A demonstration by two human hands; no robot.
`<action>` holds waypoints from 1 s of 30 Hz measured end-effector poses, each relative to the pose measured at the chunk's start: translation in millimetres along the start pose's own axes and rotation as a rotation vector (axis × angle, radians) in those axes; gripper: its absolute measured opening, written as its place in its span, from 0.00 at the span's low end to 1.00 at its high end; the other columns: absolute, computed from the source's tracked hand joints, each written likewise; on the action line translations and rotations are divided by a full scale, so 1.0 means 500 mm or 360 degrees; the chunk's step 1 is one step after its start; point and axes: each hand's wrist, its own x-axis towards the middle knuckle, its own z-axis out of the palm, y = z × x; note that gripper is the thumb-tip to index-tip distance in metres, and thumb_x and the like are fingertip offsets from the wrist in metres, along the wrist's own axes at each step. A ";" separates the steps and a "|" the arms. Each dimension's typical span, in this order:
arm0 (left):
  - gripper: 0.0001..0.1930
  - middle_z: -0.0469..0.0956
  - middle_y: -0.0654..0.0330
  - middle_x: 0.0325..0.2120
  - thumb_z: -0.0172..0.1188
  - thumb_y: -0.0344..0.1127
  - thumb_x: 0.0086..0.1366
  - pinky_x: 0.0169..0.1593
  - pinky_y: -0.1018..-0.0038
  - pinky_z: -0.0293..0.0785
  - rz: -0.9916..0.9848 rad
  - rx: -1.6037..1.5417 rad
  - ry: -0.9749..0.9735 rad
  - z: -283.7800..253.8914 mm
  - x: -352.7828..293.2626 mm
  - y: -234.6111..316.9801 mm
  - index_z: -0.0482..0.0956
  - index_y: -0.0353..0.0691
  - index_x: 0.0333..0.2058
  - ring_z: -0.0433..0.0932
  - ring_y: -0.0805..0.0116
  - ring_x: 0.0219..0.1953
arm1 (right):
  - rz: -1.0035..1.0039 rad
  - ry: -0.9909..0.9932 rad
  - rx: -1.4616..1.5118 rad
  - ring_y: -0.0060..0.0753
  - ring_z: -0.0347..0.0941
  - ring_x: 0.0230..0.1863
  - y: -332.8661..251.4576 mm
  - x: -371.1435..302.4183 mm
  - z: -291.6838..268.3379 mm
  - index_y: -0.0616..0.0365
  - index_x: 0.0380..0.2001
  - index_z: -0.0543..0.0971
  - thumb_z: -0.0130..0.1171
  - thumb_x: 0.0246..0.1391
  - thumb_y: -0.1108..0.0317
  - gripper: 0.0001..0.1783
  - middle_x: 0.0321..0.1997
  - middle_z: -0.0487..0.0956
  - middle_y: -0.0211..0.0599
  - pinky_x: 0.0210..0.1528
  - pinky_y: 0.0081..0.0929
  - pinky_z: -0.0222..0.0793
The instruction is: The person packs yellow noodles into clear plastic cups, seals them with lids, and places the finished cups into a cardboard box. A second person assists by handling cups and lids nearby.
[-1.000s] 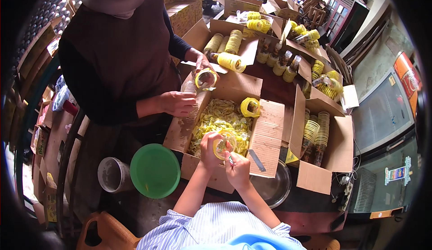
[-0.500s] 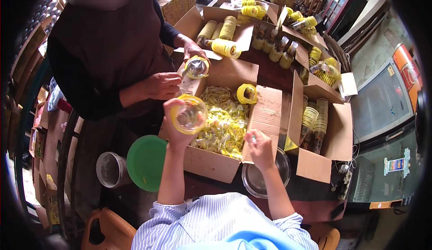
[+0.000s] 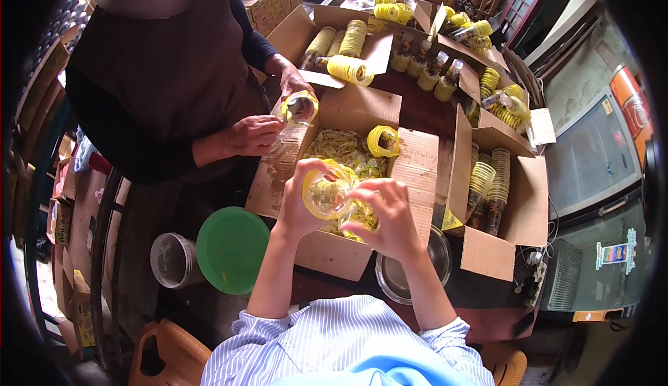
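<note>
My left hand is closed round a clear plastic cup with a yellow band at its rim, held over an open cardboard box. At the cup's right side is my right hand, its thumb and forefinger apart and curved toward the rim. Any small thing in its fingers cannot be made out. Small yellow-and-clear packets fill the box beneath. Another yellow-rimmed cup lies on them at the far right corner.
Across the box a co-worker's hands hold a similar cup. A green basin and white bucket stand left; a metal bowl sits right. Boxes with stacked cups and several bottles stand beyond.
My left hand has brought the cup rightward and slightly nearer me. My right hand has moved left to the cup, and its pinched fingers have parted. The co-worker's hands have shifted slightly.
</note>
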 end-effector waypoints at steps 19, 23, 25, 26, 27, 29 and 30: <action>0.32 0.72 0.59 0.32 0.70 0.34 0.37 0.42 0.76 0.67 -0.0587 -0.0726 -0.1056 0.013 -0.003 -0.007 0.64 0.36 0.43 0.70 0.76 0.35 | -0.0499 -0.0112 0.0300 0.36 0.68 0.24 -0.007 0.009 0.036 0.56 0.17 0.67 0.56 0.49 0.67 0.12 0.21 0.68 0.34 0.31 0.30 0.66; 0.34 0.72 0.63 0.28 0.69 0.32 0.38 0.40 0.79 0.67 -0.0703 -0.0888 -0.1076 0.019 -0.013 -0.046 0.61 0.37 0.44 0.70 0.79 0.33 | -0.0632 -0.0120 -0.0020 0.33 0.69 0.25 0.001 0.008 0.039 0.56 0.18 0.68 0.58 0.45 0.69 0.10 0.21 0.69 0.32 0.33 0.29 0.67; 0.33 0.72 0.65 0.26 0.68 0.31 0.39 0.38 0.79 0.67 -0.0769 -0.0874 -0.1088 0.021 -0.020 -0.061 0.61 0.37 0.44 0.70 0.79 0.32 | -0.0695 -0.0170 -0.0123 0.31 0.70 0.25 0.009 0.002 0.042 0.56 0.18 0.69 0.58 0.44 0.69 0.08 0.22 0.70 0.31 0.33 0.29 0.67; 0.32 0.72 0.65 0.26 0.68 0.31 0.39 0.37 0.80 0.67 -0.0776 -0.0888 -0.1082 0.024 -0.022 -0.065 0.61 0.38 0.43 0.70 0.79 0.31 | -0.0726 -0.0195 -0.0175 0.31 0.70 0.26 0.013 -0.002 0.043 0.56 0.19 0.70 0.58 0.43 0.70 0.07 0.22 0.71 0.30 0.33 0.29 0.67; 0.31 0.72 0.66 0.25 0.67 0.31 0.39 0.37 0.81 0.66 -0.0786 -0.0901 -0.1072 0.028 -0.025 -0.069 0.61 0.38 0.43 0.70 0.79 0.31 | -0.0740 -0.0211 -0.0199 0.30 0.70 0.26 0.016 -0.006 0.046 0.56 0.20 0.70 0.57 0.41 0.70 0.06 0.23 0.71 0.31 0.34 0.28 0.68; 0.31 0.72 0.65 0.28 0.67 0.29 0.39 0.38 0.81 0.67 -0.0740 -0.0857 -0.1077 0.030 -0.031 -0.085 0.61 0.38 0.44 0.70 0.79 0.33 | -0.0767 -0.0243 -0.0248 0.30 0.71 0.27 0.021 -0.014 0.048 0.57 0.23 0.72 0.56 0.38 0.70 0.05 0.23 0.71 0.32 0.34 0.27 0.68; 0.32 0.72 0.63 0.32 0.68 0.28 0.38 0.40 0.80 0.67 -0.0686 -0.0800 -0.1091 0.030 -0.031 -0.093 0.62 0.39 0.44 0.70 0.79 0.35 | -0.0760 -0.0224 -0.0201 0.30 0.71 0.26 0.021 -0.018 0.047 0.57 0.22 0.72 0.56 0.38 0.70 0.05 0.23 0.71 0.31 0.33 0.27 0.68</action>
